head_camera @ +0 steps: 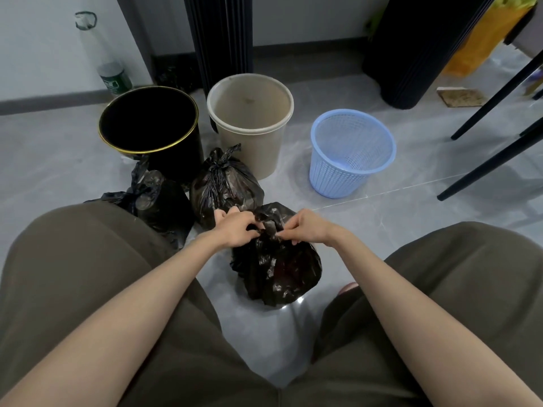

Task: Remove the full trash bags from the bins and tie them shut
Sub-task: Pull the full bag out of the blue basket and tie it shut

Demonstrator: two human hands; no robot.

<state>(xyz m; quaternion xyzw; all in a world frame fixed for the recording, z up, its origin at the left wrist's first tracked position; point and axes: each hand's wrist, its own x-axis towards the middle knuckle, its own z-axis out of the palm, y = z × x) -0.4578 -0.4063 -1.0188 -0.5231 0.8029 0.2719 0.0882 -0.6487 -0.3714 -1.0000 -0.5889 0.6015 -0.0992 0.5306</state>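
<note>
Your left hand (235, 230) and right hand (308, 229) pinch the gathered neck of the third trash bag (276, 268), which sits on the floor (411, 207) between your knees. Thin film may tear, or the knot slip, under uneven pull.

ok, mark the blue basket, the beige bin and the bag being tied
blue basket (357, 168): head view, front mesh wall.
beige bin (255, 151): head view, front outer wall.
bag being tied (276, 268): head view, bulging body below the hands.
</note>
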